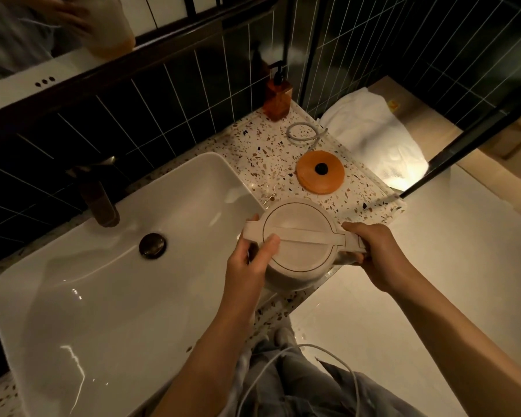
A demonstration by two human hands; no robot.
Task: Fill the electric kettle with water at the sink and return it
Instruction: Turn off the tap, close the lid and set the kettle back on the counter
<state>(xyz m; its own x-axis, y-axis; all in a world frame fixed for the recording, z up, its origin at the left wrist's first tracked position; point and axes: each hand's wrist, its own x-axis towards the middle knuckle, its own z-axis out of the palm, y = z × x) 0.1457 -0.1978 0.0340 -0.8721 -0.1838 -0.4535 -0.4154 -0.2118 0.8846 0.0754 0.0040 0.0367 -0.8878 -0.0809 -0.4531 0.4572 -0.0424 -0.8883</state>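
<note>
A cream electric kettle (298, 236) with its lid closed is held above the counter's front edge, just right of the white sink (109, 284). My right hand (373, 251) grips its handle on the right. My left hand (250, 260) holds the kettle's left side by the spout, thumb resting on the lid. The orange round kettle base (320, 175) with a black centre pin lies on the terrazzo counter (262, 158) behind the kettle, its grey cord (303, 132) coiled farther back. A dark bronze faucet (98, 194) stands at the sink's back edge, with no water running.
An amber soap dispenser (277, 96) stands at the counter's back corner against dark tiles. A white towel (370, 139) is heaped to the right of the counter. A black-framed glass partition (463, 152) runs along the right. The sink drain (152, 245) is dark.
</note>
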